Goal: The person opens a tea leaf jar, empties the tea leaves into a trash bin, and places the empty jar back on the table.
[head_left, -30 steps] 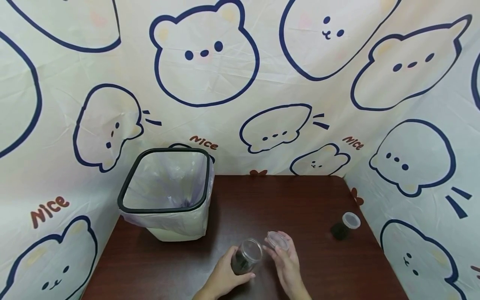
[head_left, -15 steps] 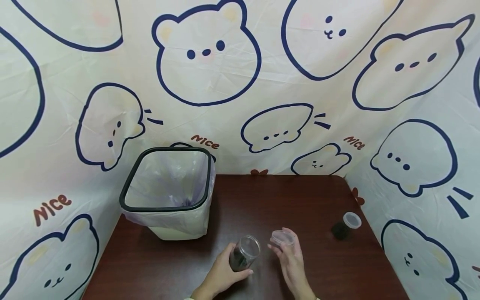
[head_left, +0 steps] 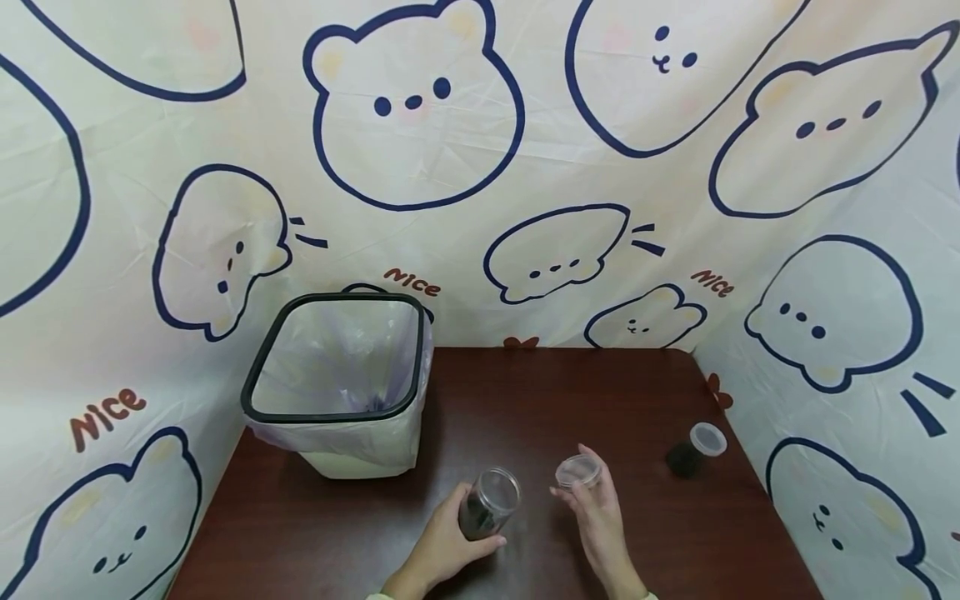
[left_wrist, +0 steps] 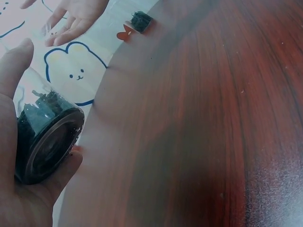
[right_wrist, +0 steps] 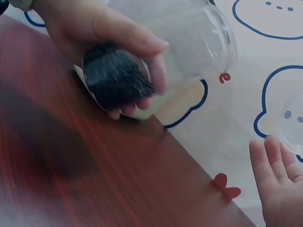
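Observation:
My left hand (head_left: 441,540) grips a clear jar (head_left: 483,510), its thumb and fingers wrapped round the sides. Dark, shredded leaf-like bits (left_wrist: 49,106) fill the jar's lower part in the left wrist view; the mouth is uncovered and the jar leans to the right. To the right of it, my right hand (head_left: 606,529) pinches a round clear lid (head_left: 577,471) above the table. In the right wrist view the lid (right_wrist: 294,124) shows only partly, at the right edge, above the upturned fingers (right_wrist: 272,158).
A pale bin (head_left: 352,454) with a black rim and a plastic liner stands at the back left of the brown table (head_left: 525,408). Near the right edge is a second jar (head_left: 684,458) with dark contents and a whitish top. Cartoon-printed cloth (head_left: 450,242) hangs behind.
My right hand has moved right with the lid, away from the jar. The left hand still holds the jar, shifted slightly left and up. The bin and second jar stay in place.

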{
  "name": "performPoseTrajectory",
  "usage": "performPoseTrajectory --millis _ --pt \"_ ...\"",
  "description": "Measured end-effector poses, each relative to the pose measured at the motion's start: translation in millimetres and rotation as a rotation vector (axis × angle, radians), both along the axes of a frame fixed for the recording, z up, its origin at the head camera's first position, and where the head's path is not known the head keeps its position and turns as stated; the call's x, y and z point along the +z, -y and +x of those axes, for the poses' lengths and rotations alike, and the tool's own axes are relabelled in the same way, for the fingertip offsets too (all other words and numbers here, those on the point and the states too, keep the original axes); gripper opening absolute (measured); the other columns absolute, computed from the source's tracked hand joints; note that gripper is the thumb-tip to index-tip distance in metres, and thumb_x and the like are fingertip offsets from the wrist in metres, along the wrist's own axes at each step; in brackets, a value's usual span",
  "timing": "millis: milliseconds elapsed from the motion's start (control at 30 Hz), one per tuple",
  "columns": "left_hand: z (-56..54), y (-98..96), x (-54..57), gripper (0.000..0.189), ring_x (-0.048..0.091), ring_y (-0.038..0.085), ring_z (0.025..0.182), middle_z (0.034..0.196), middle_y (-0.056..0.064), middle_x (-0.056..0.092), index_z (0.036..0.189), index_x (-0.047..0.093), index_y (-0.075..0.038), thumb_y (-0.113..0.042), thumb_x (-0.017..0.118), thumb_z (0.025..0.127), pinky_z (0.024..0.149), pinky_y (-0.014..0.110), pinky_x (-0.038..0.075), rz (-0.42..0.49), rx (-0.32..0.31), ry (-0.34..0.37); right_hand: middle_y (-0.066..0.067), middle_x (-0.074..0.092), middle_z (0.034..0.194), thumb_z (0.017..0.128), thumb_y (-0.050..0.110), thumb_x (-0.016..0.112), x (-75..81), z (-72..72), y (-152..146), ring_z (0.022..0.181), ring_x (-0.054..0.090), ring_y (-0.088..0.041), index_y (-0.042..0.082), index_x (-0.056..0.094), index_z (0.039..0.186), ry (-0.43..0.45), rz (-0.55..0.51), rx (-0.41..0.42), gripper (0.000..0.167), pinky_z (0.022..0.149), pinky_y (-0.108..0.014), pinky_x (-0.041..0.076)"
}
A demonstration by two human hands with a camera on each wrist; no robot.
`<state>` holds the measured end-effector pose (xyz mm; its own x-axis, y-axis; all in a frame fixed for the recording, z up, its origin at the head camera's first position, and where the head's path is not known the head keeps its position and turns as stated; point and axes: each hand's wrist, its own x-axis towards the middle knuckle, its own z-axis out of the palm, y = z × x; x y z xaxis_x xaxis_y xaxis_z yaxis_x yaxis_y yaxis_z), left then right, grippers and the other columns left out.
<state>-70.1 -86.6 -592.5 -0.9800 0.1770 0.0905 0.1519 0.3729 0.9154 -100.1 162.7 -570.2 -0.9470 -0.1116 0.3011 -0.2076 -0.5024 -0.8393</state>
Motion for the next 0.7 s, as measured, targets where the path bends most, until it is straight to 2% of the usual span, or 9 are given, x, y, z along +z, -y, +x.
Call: performPoseTrajectory --millis 100,233,367,567,700 --pt "0.7 1.3 0.0 0.065 0.06 0.011 0.103 0.111 -0.007 0.066 0.124 0.058 -0.008 -0.033 0.092 0.075 0.091 0.036 0.048 -0.007 -0.002 -0.001 -0.011 0.058 0.123 0.103 -0.009 0.044 -0.1 -1.1 -4.8 0.109 0.065 -0.019 -0.012 0.016 0.153 0.0 0.0 0.001 0.058 0.091 -0.037 0.056" --pt "1.2 2.6 1.2 0.067 0.06 0.011 0.103 0.111 -0.008 0.066 0.125 0.057 -0.008 -0.036 0.091 0.075 0.09 0.036 0.048 -0.014 0.0 0.013 -0.014 0.056 0.123 0.101 -0.01 0.047 -0.5 -0.9 -10.1 0.107 0.066 -0.02 -0.009 0.019 0.155 0.033 0.042 -0.03 0.06 0.089 -0.038 0.057" --pt "0.9 2.2 2.7 0.068 0.06 0.011 0.104 0.112 -0.008 0.066 0.127 0.057 -0.008 -0.037 0.091 0.075 0.092 0.036 0.048 -0.011 -0.002 0.033 -0.013 0.056 0.122 0.099 -0.013 0.048 -1.5 -1.2 -14.1 0.103 0.065 -0.016 -0.006 0.024 0.155 0.065 0.124 -0.061 0.062 0.085 -0.038 0.058" --pt "1.6 2.9 2.7 0.07 0.059 0.011 0.105 0.113 -0.009 0.065 0.128 0.057 -0.01 -0.043 0.09 0.075 0.093 0.037 0.047 -0.008 -0.005 0.068 -0.008 0.056 0.12 0.093 -0.018 0.055 -1.4 -3.7 -19.6 0.097 0.065 -0.013 -0.009 0.026 0.153 0.077 0.285 -0.141 0.068 0.077 -0.035 0.06" --pt "1.3 4.0 2.5 0.071 0.059 0.011 0.106 0.114 -0.009 0.065 0.129 0.057 -0.01 -0.044 0.089 0.076 0.093 0.038 0.047 -0.006 -0.009 0.076 -0.006 0.055 0.119 0.091 -0.018 0.059 -0.3 -4.5 -23.7 0.097 0.064 -0.012 -0.007 0.029 0.151 0.108 0.343 -0.191 0.068 0.076 -0.032 0.059"
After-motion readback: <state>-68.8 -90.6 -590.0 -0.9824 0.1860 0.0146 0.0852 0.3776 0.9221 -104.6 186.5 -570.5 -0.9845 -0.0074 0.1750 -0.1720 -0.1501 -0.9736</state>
